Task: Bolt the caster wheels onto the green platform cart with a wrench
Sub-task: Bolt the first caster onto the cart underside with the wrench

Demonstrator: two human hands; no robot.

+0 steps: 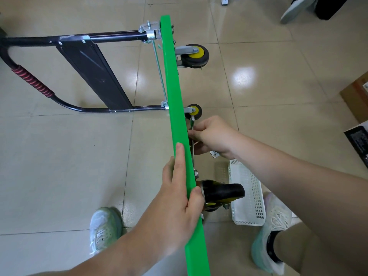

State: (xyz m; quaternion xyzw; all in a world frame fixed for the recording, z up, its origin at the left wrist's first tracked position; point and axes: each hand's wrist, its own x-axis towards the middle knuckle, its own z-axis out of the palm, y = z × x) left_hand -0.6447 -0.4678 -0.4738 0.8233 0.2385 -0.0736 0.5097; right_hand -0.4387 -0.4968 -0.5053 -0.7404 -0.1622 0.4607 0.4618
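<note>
The green platform cart [172, 84] stands on its edge on the floor, seen edge-on, its underside facing right. My left hand [180, 193] grips the top edge, fingers on the left face and thumb over the right side. Just right of the platform, my right hand [212, 135] holds a metal wrench [192, 124] against the underside. Three caster wheels with yellow hubs are on the underside: a far one [196, 55], a middle one [194, 111] just beyond the wrench, and a near one [221, 193] by my left thumb. A loose metal caster plate [214, 154] shows under my right wrist.
The black folded handle [87, 64] with its red grip lies on the floor to the left. A white perforated basket [247, 196] sits on the floor by my right foot. Cardboard boxes [356, 96] stand at the right edge. Another person's shoe [294, 8] is at top right.
</note>
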